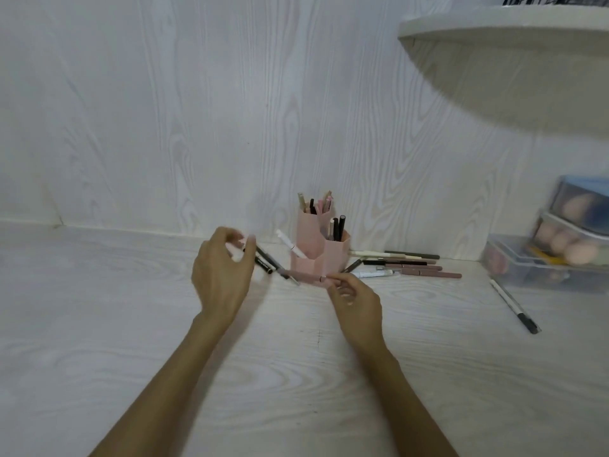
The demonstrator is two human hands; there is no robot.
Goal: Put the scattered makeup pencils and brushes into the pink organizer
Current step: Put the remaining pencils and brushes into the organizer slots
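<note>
The pink organizer (318, 252) stands at the back of the table near the wall, with several pencils upright in its compartments and a white one (290, 247) leaning out on the left. My right hand (354, 300) pinches a pink pencil (304, 276) that lies level just in front of the organizer. My left hand (224, 275) hovers to the organizer's left with fingers curled and apart, holding nothing. Black pencils (265, 260) lie just beyond it. Several pencils (405, 267) are scattered to the right of the organizer. One white-and-black pencil (514, 305) lies alone farther right.
Clear plastic boxes (540, 258) with makeup sponges are stacked at the right edge. A white rounded shelf (504, 31) juts out overhead at the upper right. The white wood-grain wall (197, 127) rises directly behind the organizer.
</note>
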